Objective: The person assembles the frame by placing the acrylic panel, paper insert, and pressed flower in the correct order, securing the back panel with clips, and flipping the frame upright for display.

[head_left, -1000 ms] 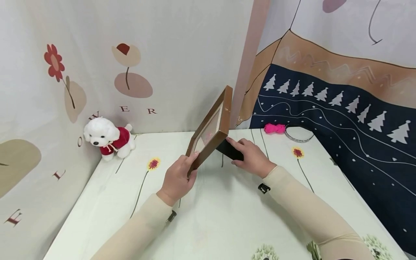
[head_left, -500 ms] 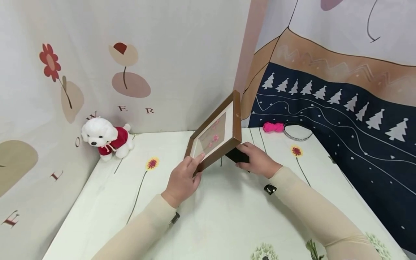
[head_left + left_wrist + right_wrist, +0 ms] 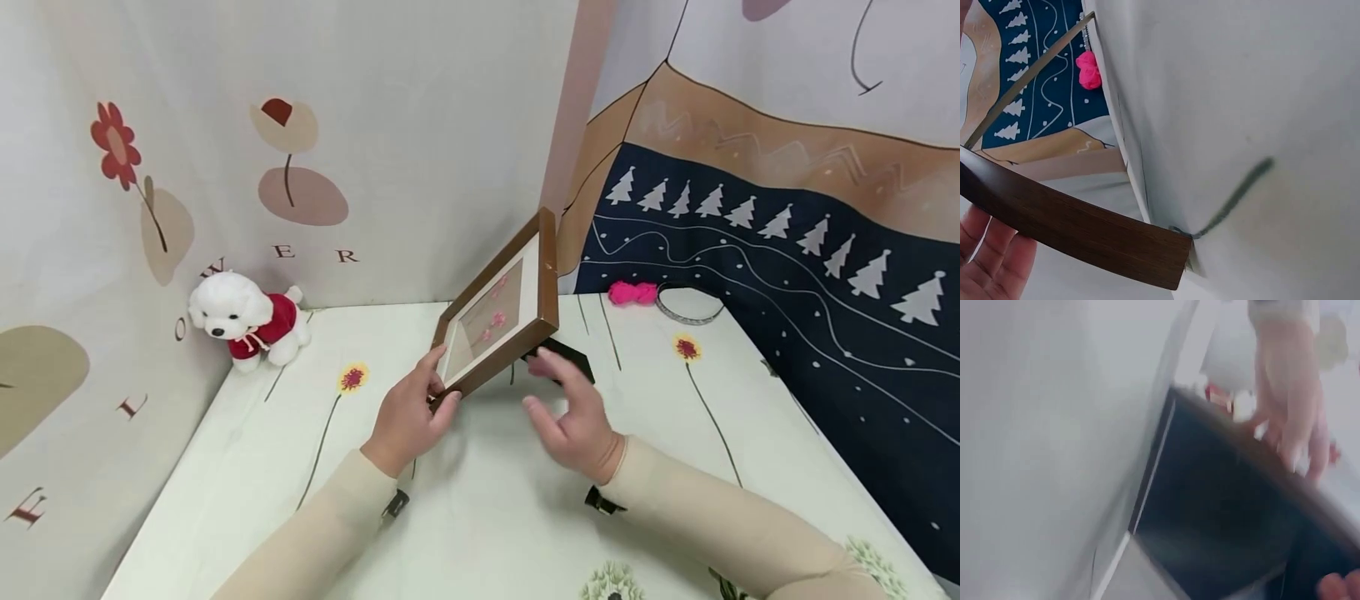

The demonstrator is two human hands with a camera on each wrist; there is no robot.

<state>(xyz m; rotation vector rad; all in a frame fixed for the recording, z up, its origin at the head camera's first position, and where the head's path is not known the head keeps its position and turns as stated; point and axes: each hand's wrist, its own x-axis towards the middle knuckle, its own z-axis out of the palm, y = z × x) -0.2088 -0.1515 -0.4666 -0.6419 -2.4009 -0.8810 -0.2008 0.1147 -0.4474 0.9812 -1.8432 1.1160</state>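
Observation:
A brown picture frame [image 3: 496, 312] with pink blossoms behind its pane leans back in the head view. Its black stand [image 3: 572, 358] slants out behind it. My left hand [image 3: 408, 414] holds the lower near corner, thumb on one side and fingers on the other. The left wrist view shows those fingertips [image 3: 1013, 256] against the dark brown wooden edge. Beside the stand is my right hand [image 3: 577, 421], its fingers spread loosely and holding nothing. The frame's dark back [image 3: 1210, 494] appears blurred in the right wrist view.
A white plush dog [image 3: 243, 317] in a red jacket sits at the table's back left corner. Toward the back right lie a bright pink bow [image 3: 632, 293] and a silvery headband [image 3: 690, 319]. Patterned cloth walls [image 3: 420, 125] border the white flowered table [image 3: 480, 517].
My right hand has let go of the black stand and come back toward me. The frame turned its front more toward me, then stayed put. My left fingers slid off the pane to the rim.

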